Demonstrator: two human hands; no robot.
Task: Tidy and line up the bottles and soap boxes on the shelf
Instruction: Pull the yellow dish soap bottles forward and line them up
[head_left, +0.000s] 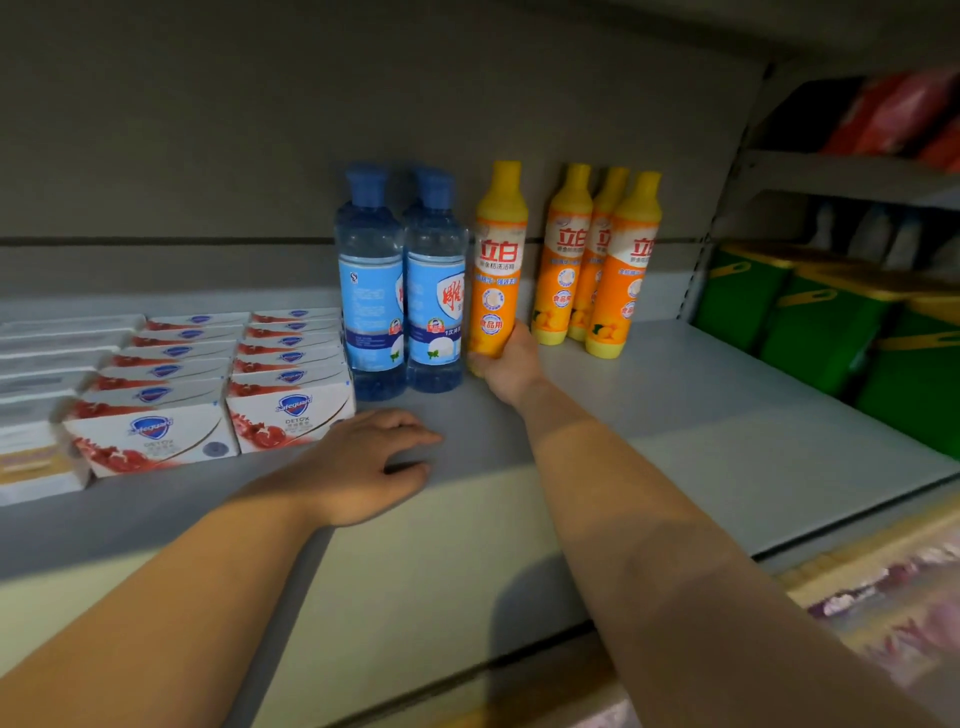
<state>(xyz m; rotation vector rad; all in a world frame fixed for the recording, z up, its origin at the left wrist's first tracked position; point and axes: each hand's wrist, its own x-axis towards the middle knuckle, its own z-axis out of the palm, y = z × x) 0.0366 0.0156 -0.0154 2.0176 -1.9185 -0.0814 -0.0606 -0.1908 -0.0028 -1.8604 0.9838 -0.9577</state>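
Head view: one grey shelf is seen carrying all the goods. At its left, red-and-white soap boxes are laid in two rows, six counted in each, with plainer white boxes stacked further left. Two blue bottles are stood upright side by side at the middle; more behind them cannot be counted. Four orange bottles are counted: three are grouped near the back wall, and one orange bottle is grasped at its base by the right hand, just beside the blue pair. The left hand is rested on the shelf, fingers relaxed, nothing held.
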